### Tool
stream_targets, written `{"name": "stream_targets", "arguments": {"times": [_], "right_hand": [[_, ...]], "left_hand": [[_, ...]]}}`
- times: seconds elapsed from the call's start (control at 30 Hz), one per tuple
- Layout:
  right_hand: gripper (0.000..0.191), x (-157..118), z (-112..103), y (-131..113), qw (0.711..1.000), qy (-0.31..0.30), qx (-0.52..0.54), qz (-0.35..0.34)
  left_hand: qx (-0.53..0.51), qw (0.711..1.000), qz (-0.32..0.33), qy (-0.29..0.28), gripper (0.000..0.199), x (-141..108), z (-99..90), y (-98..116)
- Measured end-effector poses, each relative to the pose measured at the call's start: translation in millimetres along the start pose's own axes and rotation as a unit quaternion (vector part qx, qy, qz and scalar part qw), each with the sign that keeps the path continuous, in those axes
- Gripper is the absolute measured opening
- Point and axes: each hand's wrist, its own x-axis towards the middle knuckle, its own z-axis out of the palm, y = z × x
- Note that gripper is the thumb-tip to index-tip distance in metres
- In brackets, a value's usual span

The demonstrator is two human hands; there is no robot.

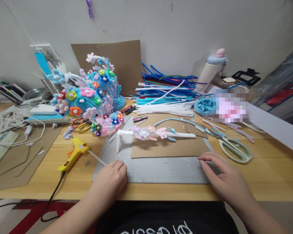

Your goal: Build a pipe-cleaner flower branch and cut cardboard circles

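My left hand [115, 177] rests on the front left of the grey cutting mat [161, 174], fingers curled in, with nothing seen in it. At the mat's right edge lies my right hand [222, 175], its fingers loosely stretched and holding nothing visible, tips near the cardboard sheet [166, 151]. Between and beyond the hands, a white fuzzy stem [183, 134] with a bent left end lies across the cardboard. Pastel pipe-cleaner flowers [162, 132] and blue leaves run along it. A light blue pipe cleaner [178, 119] curves behind. Green-handled scissors [230, 148] lie beyond my right hand.
A yellow glue gun [74, 154] lies left, its cord over the table edge. Flower-covered blue pipe-cleaner pieces [81, 102] stand back left. Bundled pipe cleaners [164, 99] are stacked at the back, near a white bottle [212, 71]. A blue fuzzy ring [203, 106] sits right.
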Motion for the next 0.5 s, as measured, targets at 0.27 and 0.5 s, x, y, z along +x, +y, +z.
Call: {"name": "stream_targets", "arguments": {"times": [0.27,0.5], "right_hand": [[0.014,2,3,0,1.000,-0.013,0.002,0.000],[0.012,-1,3,2,1.000,-0.020,0.012,0.002]], "left_hand": [[-0.023,0.997,0.012,-0.071,0.019,3,-12.1,-5],[-0.020,0.996,0.008,-0.089,0.017,6,-15.3,-2]]}}
